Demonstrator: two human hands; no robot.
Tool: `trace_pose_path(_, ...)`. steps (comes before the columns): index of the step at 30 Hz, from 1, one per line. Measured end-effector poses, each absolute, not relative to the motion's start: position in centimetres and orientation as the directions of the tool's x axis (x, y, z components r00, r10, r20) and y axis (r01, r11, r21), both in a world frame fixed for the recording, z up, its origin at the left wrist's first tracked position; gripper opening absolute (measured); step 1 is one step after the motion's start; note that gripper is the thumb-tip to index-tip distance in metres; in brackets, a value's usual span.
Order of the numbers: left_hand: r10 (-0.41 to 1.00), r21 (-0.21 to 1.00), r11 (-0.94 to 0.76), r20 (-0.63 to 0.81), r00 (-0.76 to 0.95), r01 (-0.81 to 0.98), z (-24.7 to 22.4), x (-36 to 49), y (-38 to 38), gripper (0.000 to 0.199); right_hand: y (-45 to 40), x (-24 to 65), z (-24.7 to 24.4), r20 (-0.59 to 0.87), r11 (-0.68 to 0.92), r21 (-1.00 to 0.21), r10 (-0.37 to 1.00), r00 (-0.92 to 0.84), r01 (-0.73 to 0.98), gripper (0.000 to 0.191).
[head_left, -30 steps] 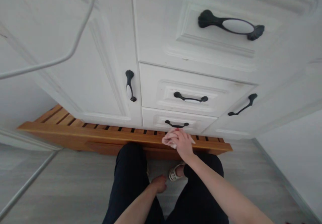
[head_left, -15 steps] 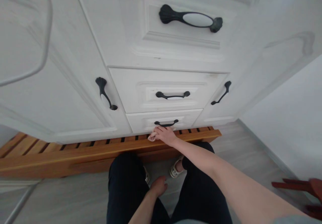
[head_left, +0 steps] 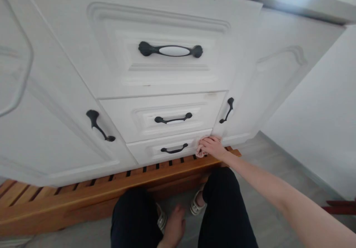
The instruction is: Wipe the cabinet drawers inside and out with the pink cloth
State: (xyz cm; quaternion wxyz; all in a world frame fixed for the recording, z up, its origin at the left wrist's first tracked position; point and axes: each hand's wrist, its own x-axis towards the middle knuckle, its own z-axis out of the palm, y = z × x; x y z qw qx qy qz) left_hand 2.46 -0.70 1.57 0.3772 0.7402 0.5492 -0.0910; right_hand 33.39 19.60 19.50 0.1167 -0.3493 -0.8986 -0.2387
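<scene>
My right hand (head_left: 213, 146) is closed on a crumpled pale pink cloth (head_left: 200, 150). It presses the cloth against the white front at the right end of the bottom drawer (head_left: 147, 152), just above the slatted wooden bench. That drawer's dark handle (head_left: 174, 149) is to the left of the hand. My left hand (head_left: 175, 224) hangs low between my knees, loosely open, with nothing visible in it. Its fingers are somewhat blurred.
Above are two more drawers with dark handles (head_left: 171, 50), and cabinet doors (head_left: 63, 140) flank them. The wooden bench (head_left: 111, 188) runs along the cabinet base, close to my knees. A white wall (head_left: 314, 129) stands at right, and part of a red wooden object (head_left: 339, 207) shows there.
My right hand has moved the cloth rightward, from below the bottom drawer's handle to that drawer's right end. The view has shifted too. My left hand stays low between my knees.
</scene>
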Motion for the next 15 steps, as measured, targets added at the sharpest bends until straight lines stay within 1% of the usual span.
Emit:
trace_pose_path(1, 0.799, 0.452, -0.136, -0.477, 0.367, 0.882, 2.3, 2.7, -0.3, 0.062, 19.7, 33.8, 20.2, 0.398, 0.633, 0.346, 0.569, -0.720, 0.692, 0.008)
trace_pose_path(2, 0.860, 0.446, -0.165, -0.372, 0.349, 0.880, 3.1, 3.0, 0.2, 0.062, 19.8, 34.3, 20.9, 0.418, 0.624, 0.344, 0.568, -0.709, 0.702, 0.009)
trace_pose_path(4, 0.949, 0.435, -0.238, -0.087, 0.303, 0.869, 5.2, 3.4, 1.7, 0.060, 19.7, 34.9, 21.9, 0.460, 0.590, 0.321, 0.587, -0.666, 0.741, 0.009)
trace_pose_path(6, 0.948, 0.405, -0.309, 0.201, 0.246, 0.861, 8.0, 3.8, 3.8, 0.058, 19.1, 35.1, 22.4, 0.499, 0.515, 0.248, 0.658, -0.563, 0.821, 0.009)
trace_pose_path(7, 0.924, 0.382, -0.332, 0.315, 0.217, 0.862, 9.6, 4.0, 5.0, 0.058, 18.5, 34.9, 22.4, 0.513, 0.456, 0.187, 0.710, -0.482, 0.870, 0.011)
trace_pose_path(9, 0.867, 0.324, -0.366, 0.460, 0.192, 0.873, 12.6, 4.4, 7.4, 0.061, 16.8, 34.3, 21.8, 0.516, 0.310, 0.024, 0.810, -0.277, 0.951, 0.015)
trace_pose_path(11, 0.836, 0.260, -0.361, 0.516, 0.187, 0.895, 15.1, 4.8, 9.4, 0.064, 14.4, 33.3, 20.3, 0.470, 0.162, -0.180, 0.881, -0.060, 0.970, 0.024)
trace_pose_path(13, 0.828, 0.195, -0.343, 0.525, 0.198, 0.919, 16.5, 5.1, 10.9, 0.064, 11.5, 32.0, 18.0, 0.371, 0.052, -0.418, 0.921, 0.118, 0.907, 0.031)
trace_pose_path(15, 0.829, 0.140, -0.321, 0.521, 0.206, 0.937, 17.1, 5.4, 11.9, 0.062, 8.3, 30.2, 15.1, 0.239, 0.010, -0.687, 0.947, 0.213, 0.727, 0.030)
